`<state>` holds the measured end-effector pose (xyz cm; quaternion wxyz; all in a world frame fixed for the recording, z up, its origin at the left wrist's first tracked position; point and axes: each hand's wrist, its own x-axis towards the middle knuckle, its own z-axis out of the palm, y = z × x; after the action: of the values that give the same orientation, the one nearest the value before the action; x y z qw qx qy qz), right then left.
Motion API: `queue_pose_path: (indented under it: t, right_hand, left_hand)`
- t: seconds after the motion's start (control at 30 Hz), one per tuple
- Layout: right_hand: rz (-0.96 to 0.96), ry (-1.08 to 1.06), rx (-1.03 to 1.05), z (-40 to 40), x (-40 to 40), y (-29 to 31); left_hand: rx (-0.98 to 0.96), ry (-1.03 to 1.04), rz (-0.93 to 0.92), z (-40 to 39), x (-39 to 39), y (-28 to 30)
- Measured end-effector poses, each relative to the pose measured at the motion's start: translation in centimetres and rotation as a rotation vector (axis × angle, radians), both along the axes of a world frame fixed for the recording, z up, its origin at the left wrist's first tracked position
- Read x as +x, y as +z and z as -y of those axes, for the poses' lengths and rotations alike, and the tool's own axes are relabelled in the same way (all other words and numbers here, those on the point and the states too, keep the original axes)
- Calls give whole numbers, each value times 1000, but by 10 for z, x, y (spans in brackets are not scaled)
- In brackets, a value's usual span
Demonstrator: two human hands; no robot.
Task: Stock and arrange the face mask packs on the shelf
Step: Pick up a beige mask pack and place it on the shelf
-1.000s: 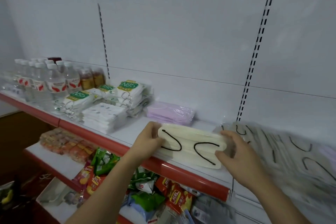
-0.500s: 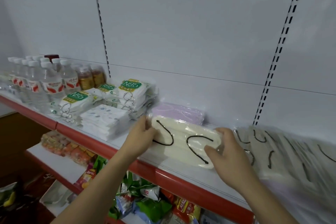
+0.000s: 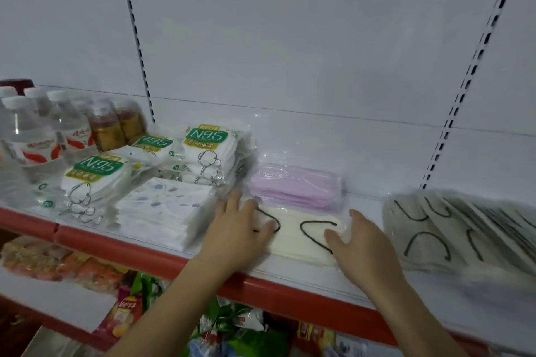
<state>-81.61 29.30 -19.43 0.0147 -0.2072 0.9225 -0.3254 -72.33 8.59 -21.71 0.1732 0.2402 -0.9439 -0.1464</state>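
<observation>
**Cream mask pack flat on the shelf**

Cream mask pack [image 3: 301, 236] — a flat rectangle of soft pleated masks with thin black ear loops, sealed in glossy clear film — lies on the white shelf [image 3: 290, 278] just behind its red front lip. Both hands lie flat on it with fingers relaxed and spread, gripping nothing: the left hand [image 3: 240, 233] on its left end, the right hand [image 3: 358, 242] on its right end. Directly behind the cream pack, touching it, sits a lilac mask pack [image 3: 295, 187] in crinkled film. Left of the cream pack stands a stack of white printed mask packs [image 3: 165, 211], and beyond that, puffy N95 packs [image 3: 208, 153] with green labels. Right of the cream pack lies a blurred heap of pale masks with black loops [image 3: 458, 229].
</observation>
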Motion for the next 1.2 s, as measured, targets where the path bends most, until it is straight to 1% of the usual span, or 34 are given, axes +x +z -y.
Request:
queue_pose_path:
  t: [0.07,0.13,0.2,0.27,0.33,0.5,0.83,0.93,1.0,1.1,1.2]
  right_hand:
    - [-36,-11,-23,0,9,-2]
    - [-42,12,-8,0,17,-4]
    - [-44,44,35,1,22,-9]
    - [-41,50,92,3,27,-10]
    - [-53,51,140,8,28,-12]
    - [-132,62,219,19,35,-15]
    - [-208,86,273,14,33,-17]
    - [-220,61,302,13,36,-17]
    - [-222,56,290,13,38,-16]
    - [-227,44,256,11,40,-16]
    - [-212,34,182,6,42,-16]
  left_hand:
    - [38,-142,50,4,7,-2]
    - [-7,-238,105,8,9,1]
    - [-81,-293,133,15,8,2]
    - [-97,-327,121,18,6,2]
    - [-76,-330,116,21,4,1]
    - [-72,-344,185,32,3,4]
    - [-38,-347,204,32,8,8]
    - [-84,-335,192,28,11,8]
    - [-125,-329,149,26,13,7]
    - [-183,-319,84,19,12,8]
    - [-227,-236,74,9,9,15]
